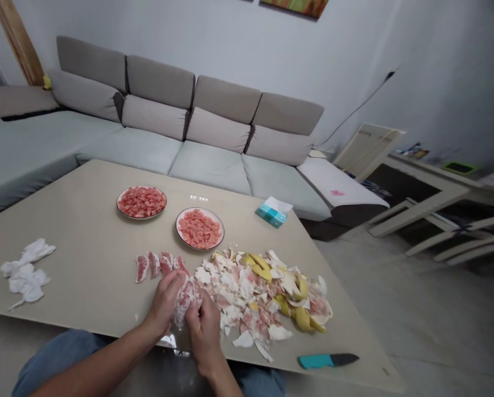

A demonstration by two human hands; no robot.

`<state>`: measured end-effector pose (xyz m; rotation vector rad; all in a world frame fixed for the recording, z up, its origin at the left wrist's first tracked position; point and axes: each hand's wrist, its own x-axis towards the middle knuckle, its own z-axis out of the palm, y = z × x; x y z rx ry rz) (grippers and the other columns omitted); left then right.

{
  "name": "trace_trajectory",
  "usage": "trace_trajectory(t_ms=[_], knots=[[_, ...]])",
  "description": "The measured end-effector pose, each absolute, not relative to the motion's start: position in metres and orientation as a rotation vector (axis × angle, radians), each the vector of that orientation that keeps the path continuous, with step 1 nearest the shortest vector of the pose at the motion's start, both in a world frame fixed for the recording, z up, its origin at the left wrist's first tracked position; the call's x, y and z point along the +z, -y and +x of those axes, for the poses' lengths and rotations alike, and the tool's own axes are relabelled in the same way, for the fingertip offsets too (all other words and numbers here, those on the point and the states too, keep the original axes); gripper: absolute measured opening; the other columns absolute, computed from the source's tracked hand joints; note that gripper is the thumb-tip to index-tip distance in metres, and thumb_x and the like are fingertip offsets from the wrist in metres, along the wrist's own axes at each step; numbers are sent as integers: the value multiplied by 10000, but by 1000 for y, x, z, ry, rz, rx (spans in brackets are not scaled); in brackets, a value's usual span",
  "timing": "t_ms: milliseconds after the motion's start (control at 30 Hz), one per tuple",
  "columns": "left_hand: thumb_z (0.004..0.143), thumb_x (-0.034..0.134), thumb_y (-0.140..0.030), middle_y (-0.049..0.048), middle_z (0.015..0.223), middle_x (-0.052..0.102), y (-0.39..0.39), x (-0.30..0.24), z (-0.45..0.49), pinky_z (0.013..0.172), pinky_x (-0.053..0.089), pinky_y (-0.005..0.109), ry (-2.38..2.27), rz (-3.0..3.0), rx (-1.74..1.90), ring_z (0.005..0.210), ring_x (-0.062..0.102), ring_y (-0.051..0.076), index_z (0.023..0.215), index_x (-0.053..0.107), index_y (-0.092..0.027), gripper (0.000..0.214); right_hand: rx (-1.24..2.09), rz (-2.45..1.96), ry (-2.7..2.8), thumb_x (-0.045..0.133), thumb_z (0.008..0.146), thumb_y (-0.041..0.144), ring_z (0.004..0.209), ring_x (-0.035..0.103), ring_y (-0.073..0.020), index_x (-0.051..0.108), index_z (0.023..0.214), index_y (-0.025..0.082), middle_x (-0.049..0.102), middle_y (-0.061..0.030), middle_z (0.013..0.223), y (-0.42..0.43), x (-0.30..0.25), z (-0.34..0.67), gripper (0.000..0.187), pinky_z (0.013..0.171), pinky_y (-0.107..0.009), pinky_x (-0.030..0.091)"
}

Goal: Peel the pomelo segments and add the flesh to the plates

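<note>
Between my two hands is a peeled chunk of red pomelo [184, 300], its pink flesh partly covered in white pith. My left hand [167, 300] grips its left side, and my right hand [205, 325] closes on its right side with the thumb pressed against it. Just beyond my left hand, several pomelo segments [154, 264] lie in a row on the table. To the right of my hands spreads a heap of white pith and membrane scraps [239, 289] with yellow-green peel [302, 317] among them.
Two plates of pink pulp pieces, one plate [141, 202] further left and another plate [200, 229] nearer, stand on the table [85, 237]. A teal-handled knife [327, 360] lies at the near right edge. Crumpled tissues [28, 273] lie left; a tissue box [273, 212] stands back right.
</note>
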<state>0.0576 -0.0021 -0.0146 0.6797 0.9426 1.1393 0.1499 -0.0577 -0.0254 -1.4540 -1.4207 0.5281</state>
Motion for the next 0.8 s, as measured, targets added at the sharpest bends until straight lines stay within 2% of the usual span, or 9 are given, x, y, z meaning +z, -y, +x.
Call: trace_trajectory(t_ms=[200, 467, 800], knots=[[680, 725, -363, -23, 653, 619, 1, -16, 60, 580, 440, 223, -908, 642, 1130, 600, 555, 133, 790, 660, -155, 245, 653, -1419, 1341, 382, 920, 341, 788, 581, -182, 614, 941, 181, 648, -42, 862, 59, -26, 153, 282, 732, -283, 440], [665, 711, -319, -48, 608, 600, 1, -19, 63, 540, 439, 211, -878, 518, 1151, 542, 552, 109, 697, 600, -167, 191, 668, -1475, 1245, 397, 912, 394, 707, 525, -166, 589, 807, 186, 598, -7, 745, 59, -28, 152, 302, 675, -262, 419], [637, 698, -352, -41, 558, 576, 1, -9, 63, 498, 443, 230, -854, 380, 1105, 477, 540, 110, 673, 552, -166, 239, 884, -1360, 1075, 415, 899, 529, 734, 542, -178, 588, 786, 183, 582, -7, 736, 57, -21, 151, 403, 710, -275, 457]])
